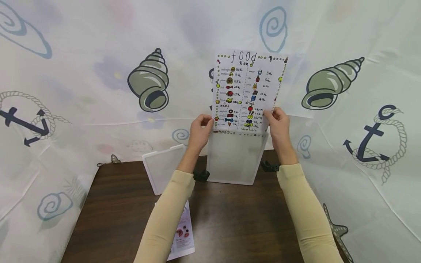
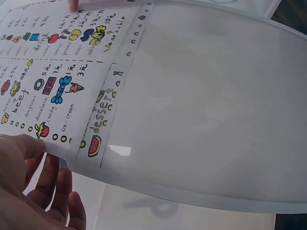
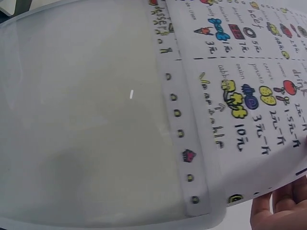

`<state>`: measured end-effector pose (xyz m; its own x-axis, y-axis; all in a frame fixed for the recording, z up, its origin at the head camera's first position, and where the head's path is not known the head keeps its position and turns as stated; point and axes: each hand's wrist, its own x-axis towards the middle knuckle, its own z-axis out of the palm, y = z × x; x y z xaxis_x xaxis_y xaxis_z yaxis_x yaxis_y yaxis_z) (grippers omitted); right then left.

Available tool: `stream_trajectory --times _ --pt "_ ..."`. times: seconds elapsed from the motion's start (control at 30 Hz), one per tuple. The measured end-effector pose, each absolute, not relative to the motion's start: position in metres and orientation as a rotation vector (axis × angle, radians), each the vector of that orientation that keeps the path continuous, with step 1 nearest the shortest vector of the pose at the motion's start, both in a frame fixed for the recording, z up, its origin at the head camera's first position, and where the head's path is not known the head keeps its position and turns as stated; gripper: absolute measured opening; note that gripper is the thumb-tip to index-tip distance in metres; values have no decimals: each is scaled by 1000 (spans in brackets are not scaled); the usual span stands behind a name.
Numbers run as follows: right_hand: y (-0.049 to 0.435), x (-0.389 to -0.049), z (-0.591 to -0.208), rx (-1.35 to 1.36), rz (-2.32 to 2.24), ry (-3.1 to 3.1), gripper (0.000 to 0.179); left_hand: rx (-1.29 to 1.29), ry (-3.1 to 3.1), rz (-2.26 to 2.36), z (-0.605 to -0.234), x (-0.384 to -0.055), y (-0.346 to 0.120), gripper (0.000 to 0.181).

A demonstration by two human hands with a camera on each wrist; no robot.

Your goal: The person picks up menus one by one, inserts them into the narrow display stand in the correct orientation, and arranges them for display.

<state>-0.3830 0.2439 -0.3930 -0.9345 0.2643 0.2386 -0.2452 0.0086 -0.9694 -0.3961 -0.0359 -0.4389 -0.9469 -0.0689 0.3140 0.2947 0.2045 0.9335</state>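
Observation:
A hand-drawn food menu sheet stands upright with its bottom strip behind the clear front of a white-edged sign holder. Most of the sheet rises above the holder's top edge. My left hand pinches the sheet's lower left edge, thumb in front and fingers behind. On the opposite side, my right hand pinches the lower right edge. In the right wrist view, the fingers of that hand show below the sheet's edge, partly cut off. Through the clear front, the strip with "dessert" is visible.
A second white-edged panel leans at the back left of the dark wooden table. Partly under my left forearm lies a printed leaflet. A patterned cloth with shells and anchors hangs behind and at both sides.

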Motion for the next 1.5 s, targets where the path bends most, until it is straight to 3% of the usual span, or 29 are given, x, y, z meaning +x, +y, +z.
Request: stream_trajectory --times 1.27,1.5 --pt "250 -383 -402 -72 1952 -1903 22 -205 -2169 -1834 -443 -395 -30 21" --pt "251 -383 -402 -57 1919 -1919 29 -200 -2202 -1818 -445 -395 -30 22"
